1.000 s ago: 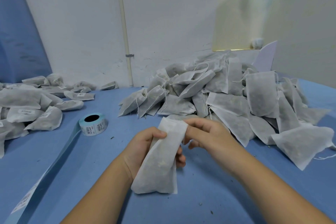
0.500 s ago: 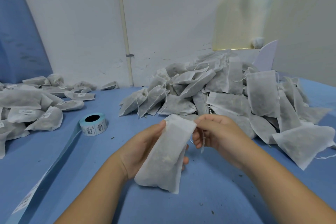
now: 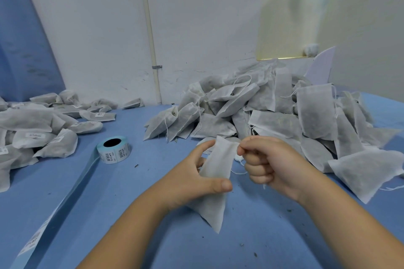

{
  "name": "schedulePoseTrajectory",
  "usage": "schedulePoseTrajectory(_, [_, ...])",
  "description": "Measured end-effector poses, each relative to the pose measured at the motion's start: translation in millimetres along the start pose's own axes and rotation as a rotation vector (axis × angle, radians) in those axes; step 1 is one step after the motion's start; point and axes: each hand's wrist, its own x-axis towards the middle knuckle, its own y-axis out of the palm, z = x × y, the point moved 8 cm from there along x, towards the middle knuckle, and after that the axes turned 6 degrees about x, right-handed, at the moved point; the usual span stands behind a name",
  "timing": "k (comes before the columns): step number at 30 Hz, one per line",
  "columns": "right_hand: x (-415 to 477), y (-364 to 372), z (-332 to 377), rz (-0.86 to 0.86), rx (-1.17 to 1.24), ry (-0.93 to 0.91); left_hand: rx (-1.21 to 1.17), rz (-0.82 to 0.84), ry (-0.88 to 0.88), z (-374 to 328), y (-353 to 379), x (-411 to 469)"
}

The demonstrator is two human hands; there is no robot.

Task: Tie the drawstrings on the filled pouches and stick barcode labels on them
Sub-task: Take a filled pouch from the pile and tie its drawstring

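Head view: your blue cloth-covered table [image 3: 153, 236] meets a white plastered wall [image 3: 196, 28]. Just above it you hold the white fabric pouch [image 3: 216, 166], long axis near upright, mouth pointing away. Your left hand [image 3: 190, 183] grips its middle; your right hand [image 3: 269, 164], fisted, pinches its thin white drawstring [image 3: 238, 173]. The pale-blue label roll [image 3: 114, 152] shows barcodes, print unreadable.

2 hands, left hand [image 3: 185, 181], right hand [image 3: 275, 164], 1 held pouch [image 3: 216, 166], 1 label roll [image 3: 114, 152], 1 labelled heap [image 3: 39, 129], 1 unlabelled heap [image 3: 273, 116].

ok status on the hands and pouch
Left hand grips pouch. Right hand pinches its top corner, drawstring hanging loose. Nothing in the way.
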Motion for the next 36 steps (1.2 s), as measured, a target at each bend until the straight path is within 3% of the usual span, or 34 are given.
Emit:
schedulePoseTrajectory(10, [-1.7, -14.5, 9.4, -0.073, -0.019, -0.053, 0.094, -0.158, 0.030, -3.0, 1.6, 1.6])
schedulePoseTrajectory(17, [-1.1, -15.9, 12.8, -0.070, 0.077, -0.084, 0.252, -0.084, 0.002, 1.2, 2.4, 1.2])
schedulePoseTrajectory(26, [-5.8, -52.0, 34.7, -0.254, 0.444, -0.221, 0.435, 0.046, 0.018, -7.0, 23.0, 1.1])
schedulePoseTrajectory(29, [-4.3, -42.9, 32.5, -0.204, 0.457, -0.232, 0.550, 0.130, 0.025, -10.9, 33.5, -3.4])
schedulePoseTrajectory(34, [-3.4, -11.9, 26.8, -0.022, 0.480, -0.218, 0.991, 0.166, -0.015, -7.3, 27.2, -6.5])
schedulePoseTrajectory(36, [-5.8, -4.2, 28.5, 0.035, 0.483, -0.217, 0.958, 0.109, -0.004, -13.6, 23.7, -5.3])
